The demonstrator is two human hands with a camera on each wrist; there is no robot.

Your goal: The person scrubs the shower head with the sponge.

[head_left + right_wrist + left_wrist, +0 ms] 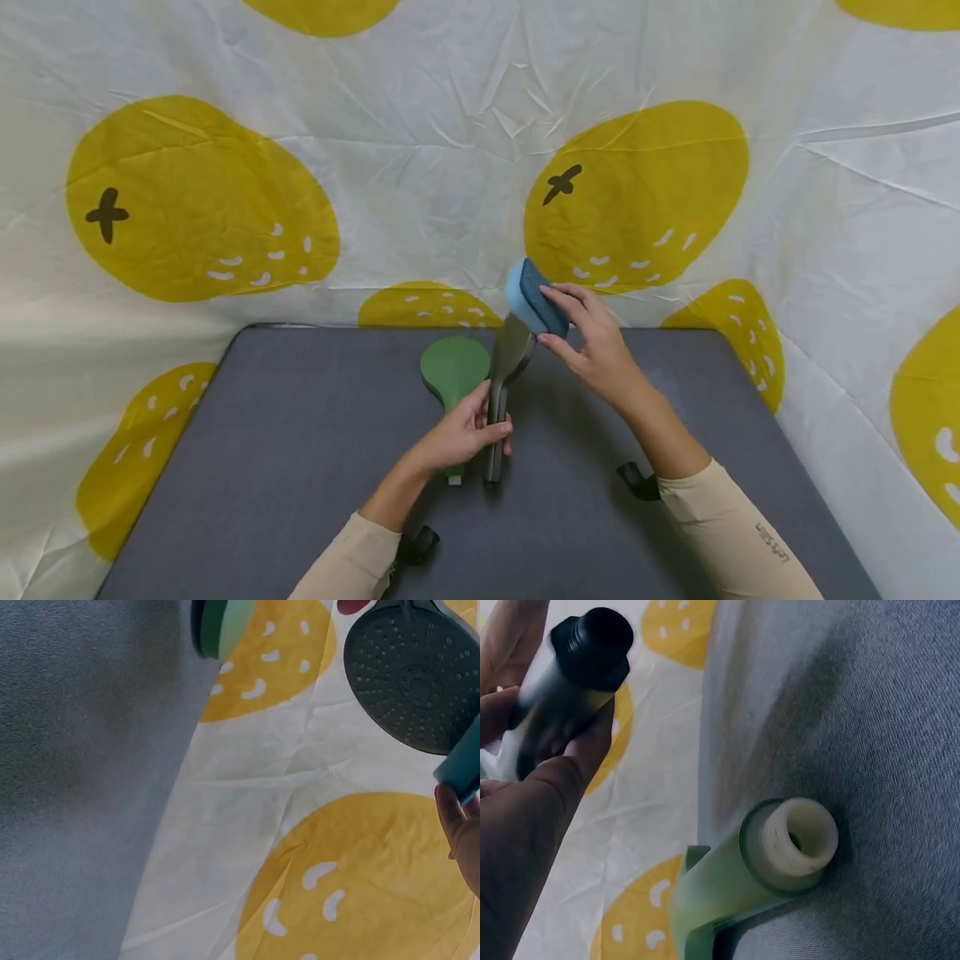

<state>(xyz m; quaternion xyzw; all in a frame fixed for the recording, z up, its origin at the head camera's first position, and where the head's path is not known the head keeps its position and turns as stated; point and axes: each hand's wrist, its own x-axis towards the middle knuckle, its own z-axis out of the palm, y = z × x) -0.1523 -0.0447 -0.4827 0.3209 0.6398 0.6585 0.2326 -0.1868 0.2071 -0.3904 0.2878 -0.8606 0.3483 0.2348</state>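
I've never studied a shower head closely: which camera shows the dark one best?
Right wrist: the dark shower head turns its dotted face to that camera. The head view catches it obliquely; the left wrist view, mainly its handle end.

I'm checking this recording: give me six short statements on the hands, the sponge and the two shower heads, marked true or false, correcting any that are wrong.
1. The left hand grips the dark shower head by its handle. True.
2. The right hand holds a two-tone blue sponge. True.
3. The green shower head lies on the gray table. True.
4. In the head view, the green shower head is right of the dark one. False: it is on the left.
5. The dark shower head is smooth all over. False: the right wrist view shows small nozzles.
6. Both hands hold the sponge. False: only the right does.
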